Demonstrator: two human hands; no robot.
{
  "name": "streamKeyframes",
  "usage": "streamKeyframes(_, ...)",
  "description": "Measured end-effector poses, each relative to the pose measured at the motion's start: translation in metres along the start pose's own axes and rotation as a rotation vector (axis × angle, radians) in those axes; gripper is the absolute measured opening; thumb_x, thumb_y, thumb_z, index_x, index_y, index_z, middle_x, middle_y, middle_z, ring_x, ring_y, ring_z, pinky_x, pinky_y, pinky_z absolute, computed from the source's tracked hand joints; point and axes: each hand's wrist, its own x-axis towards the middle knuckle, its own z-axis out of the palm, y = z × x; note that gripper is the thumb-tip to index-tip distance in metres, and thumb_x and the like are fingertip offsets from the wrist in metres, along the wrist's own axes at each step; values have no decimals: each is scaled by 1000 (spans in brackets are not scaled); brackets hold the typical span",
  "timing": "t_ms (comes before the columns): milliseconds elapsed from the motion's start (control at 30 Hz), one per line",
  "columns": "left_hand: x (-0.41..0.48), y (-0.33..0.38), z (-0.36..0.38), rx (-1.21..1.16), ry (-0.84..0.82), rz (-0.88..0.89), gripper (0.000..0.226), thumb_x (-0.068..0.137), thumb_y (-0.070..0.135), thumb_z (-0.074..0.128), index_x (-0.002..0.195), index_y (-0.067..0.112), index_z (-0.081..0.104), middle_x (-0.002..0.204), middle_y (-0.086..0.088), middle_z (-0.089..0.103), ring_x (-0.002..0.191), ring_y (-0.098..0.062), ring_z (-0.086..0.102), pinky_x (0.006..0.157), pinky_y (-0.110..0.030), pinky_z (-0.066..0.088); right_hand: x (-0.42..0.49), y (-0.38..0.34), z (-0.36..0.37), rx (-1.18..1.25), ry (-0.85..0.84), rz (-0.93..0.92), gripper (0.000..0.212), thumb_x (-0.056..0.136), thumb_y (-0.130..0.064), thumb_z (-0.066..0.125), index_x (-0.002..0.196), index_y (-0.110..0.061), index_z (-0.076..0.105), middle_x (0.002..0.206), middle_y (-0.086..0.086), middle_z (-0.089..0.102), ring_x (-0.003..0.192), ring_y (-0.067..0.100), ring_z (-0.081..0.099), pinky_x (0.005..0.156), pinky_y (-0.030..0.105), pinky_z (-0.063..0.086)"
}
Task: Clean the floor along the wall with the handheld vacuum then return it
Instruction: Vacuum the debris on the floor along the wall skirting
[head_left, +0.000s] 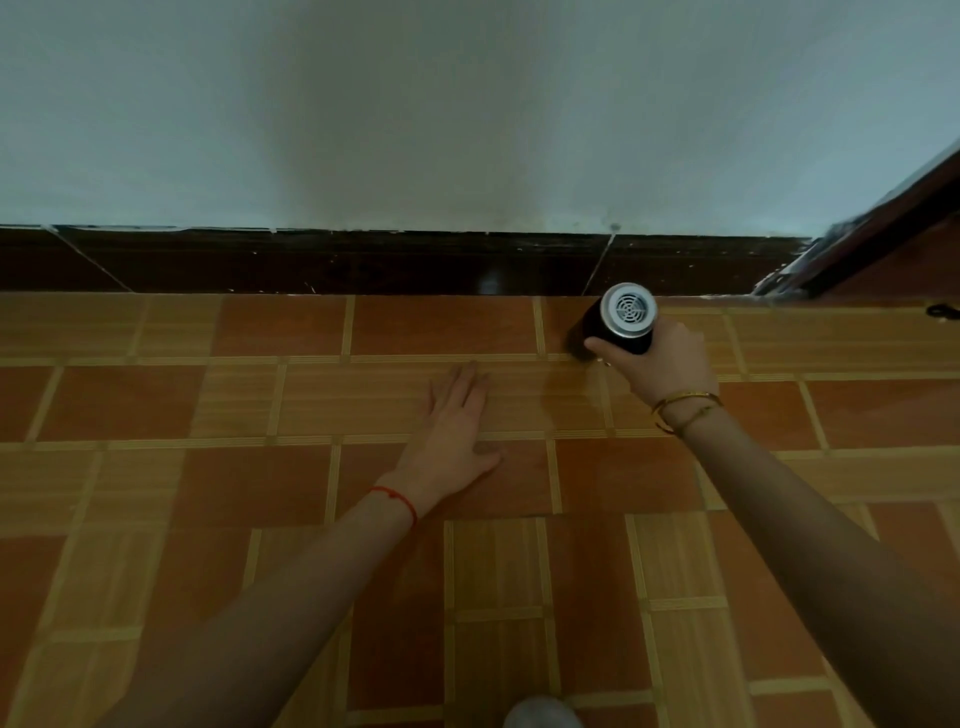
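Observation:
My right hand (662, 366) grips the handheld vacuum (618, 322), a black cylinder with a silver vented rear cap that faces the camera. Its nozzle end points down-left at the brown tiled floor (260, 395), close to the dark skirting board (363, 262) at the foot of the wall (415, 114). The nozzle tip is hidden behind the vacuum's body. My left hand (457, 423) lies flat on the floor with straight fingers, to the left of the vacuum and apart from it.
A dark door frame (883, 228) runs diagonally at the right end of the skirting. A small black object (941, 312) lies on the floor at the far right. A pale rounded shape (540, 714) shows at the bottom edge.

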Motion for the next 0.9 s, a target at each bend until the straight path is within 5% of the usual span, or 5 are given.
streamKeyframes(200, 4, 12, 8, 30, -23, 23, 93, 87, 44, 66, 156, 13, 13, 166, -8, 6, 153, -24, -2, 122, -49, -6, -1, 31, -20, 39, 76, 114, 61, 71, -56, 72, 110, -11, 63, 99, 10, 71, 91, 24, 66, 69, 35, 55)
streamKeyframes(433, 8, 21, 17, 41, -47, 43, 95, 86, 48, 65, 157, 15, 11, 166, -7, 7, 153, -25, 1, 122, -51, -4, -7, 36, -21, 105, -43, 93, 58, 67, -62, 69, 98, -13, 66, 80, 6, 72, 68, 22, 66, 61, 36, 58)
streamKeyframes(733, 4, 21, 17, 65, -66, 38, 94, 88, 49, 63, 157, 14, 10, 166, -7, 6, 153, -24, 0, 122, -50, -5, -17, 33, -22, 91, -110, 49, 52, 72, -56, 71, 102, -14, 64, 83, 2, 71, 72, 18, 66, 66, 34, 58)
streamKeyframes(900, 1, 21, 16, 71, -88, 33, 96, 87, 48, 64, 157, 12, 9, 166, -7, 5, 153, -24, -1, 123, -50, -4, -18, 36, -19, -14, -10, 100, 62, 68, -67, 66, 103, -17, 63, 86, 4, 70, 77, 21, 66, 62, 35, 56)
